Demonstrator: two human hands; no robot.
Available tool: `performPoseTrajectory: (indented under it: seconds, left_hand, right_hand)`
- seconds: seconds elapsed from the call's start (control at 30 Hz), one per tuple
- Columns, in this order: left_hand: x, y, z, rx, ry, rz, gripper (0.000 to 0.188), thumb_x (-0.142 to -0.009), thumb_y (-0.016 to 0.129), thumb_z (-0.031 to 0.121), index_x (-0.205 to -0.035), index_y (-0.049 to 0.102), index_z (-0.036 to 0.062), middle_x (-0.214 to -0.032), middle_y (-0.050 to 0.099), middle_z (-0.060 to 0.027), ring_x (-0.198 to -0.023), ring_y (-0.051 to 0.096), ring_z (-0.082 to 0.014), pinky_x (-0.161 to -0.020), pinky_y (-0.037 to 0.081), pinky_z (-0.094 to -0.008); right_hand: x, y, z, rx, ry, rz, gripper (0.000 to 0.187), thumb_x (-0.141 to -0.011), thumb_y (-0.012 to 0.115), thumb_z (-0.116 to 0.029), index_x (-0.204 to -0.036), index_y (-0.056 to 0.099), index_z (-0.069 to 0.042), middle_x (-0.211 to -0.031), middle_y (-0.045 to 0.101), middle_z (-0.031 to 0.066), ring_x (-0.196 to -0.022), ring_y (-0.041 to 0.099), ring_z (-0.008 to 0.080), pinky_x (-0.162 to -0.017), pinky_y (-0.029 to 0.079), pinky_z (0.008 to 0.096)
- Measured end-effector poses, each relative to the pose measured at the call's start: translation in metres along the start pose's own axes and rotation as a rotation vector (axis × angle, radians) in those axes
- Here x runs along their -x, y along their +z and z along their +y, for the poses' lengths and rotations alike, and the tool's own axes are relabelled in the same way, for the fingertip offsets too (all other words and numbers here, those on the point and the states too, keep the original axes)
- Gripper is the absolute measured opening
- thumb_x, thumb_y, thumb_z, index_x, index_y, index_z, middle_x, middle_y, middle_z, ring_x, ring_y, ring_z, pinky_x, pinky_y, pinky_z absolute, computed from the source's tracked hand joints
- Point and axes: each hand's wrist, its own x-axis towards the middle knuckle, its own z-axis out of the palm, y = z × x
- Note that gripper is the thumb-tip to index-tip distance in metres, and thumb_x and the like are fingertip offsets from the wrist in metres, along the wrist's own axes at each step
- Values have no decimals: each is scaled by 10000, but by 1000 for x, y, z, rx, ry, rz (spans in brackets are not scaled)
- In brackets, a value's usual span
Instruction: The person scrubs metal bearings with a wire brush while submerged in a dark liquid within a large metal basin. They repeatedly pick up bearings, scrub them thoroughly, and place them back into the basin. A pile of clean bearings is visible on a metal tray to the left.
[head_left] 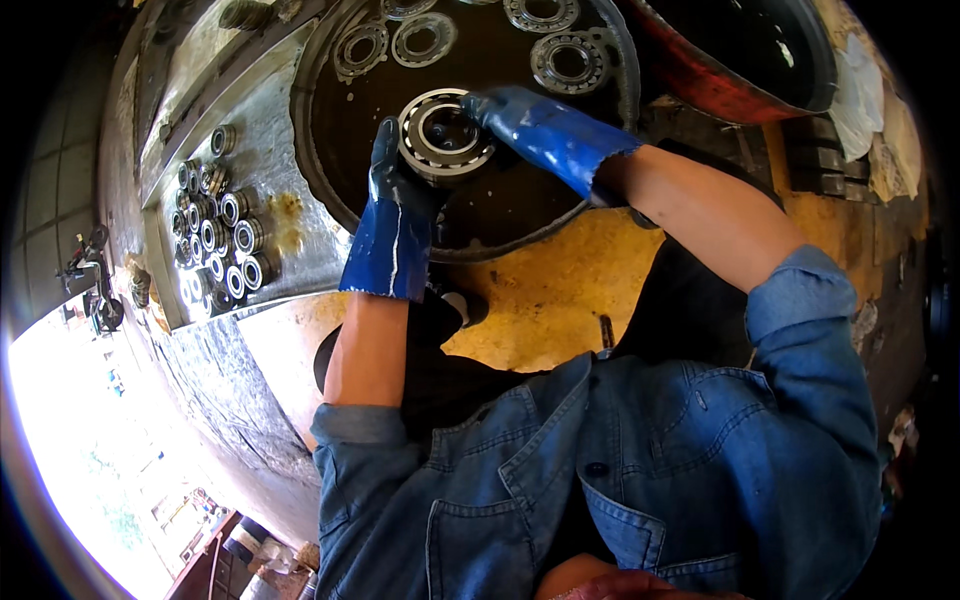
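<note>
A large steel ball bearing (448,163) is held up over a round, dark, liquid-filled tub (628,75). My left hand (402,183), in a blue rubber glove, grips it from the lower left, thumb or finger pointing up along its side. On the upper right of the ring, my right hand (508,108) closes its gloved fingers on the rim. Balls and cage face up between the two rings. Farther off in the tub lie several more bearings, among them one at the right (541,68) and one at the left (398,40).
Left of the tub, a metal tray (300,245) carries a cluster of small bearings (213,233). A red-sided drum (690,75) with dark contents stands at the upper right. Beside it hangs a pale plastic bag (858,95). Below the tub shows a yellow, stained surface (540,310).
</note>
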Motion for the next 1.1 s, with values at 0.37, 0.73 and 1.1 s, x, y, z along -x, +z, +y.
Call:
performPoseTrajectory:
  seconds: [0.37,0.73,1.1]
  left_hand:
    - [-1,8,-10,57,-87,25,653,-1004,477,546,-1389,559,26,-1377,632,-168,-1267,590,-366,-1125,449,-504]
    - [-34,-29,-18,-10,48,143,500,-1039,527,440,-1226,634,-12,-1165,715,-184,-997,720,-312,-903,623,-460]
    - [77,49,-31,-780,57,283,634,-1055,410,541,-1408,557,36,-1295,669,-159,-1137,637,-324,-1056,479,-411]
  right_hand:
    - [3,2,51,190,63,-143,545,-1015,585,-538,-1206,712,-43,-1028,743,138,-940,682,257,-893,524,372]
    - [-17,-9,0,255,-195,12,508,-1044,517,-511,-1143,723,-57,-1002,736,152,-962,685,281,-922,511,415]
    - [-34,-13,3,422,40,-30,428,-1053,537,-443,-1227,730,-103,-1113,756,98,-1036,699,239,-935,537,383]
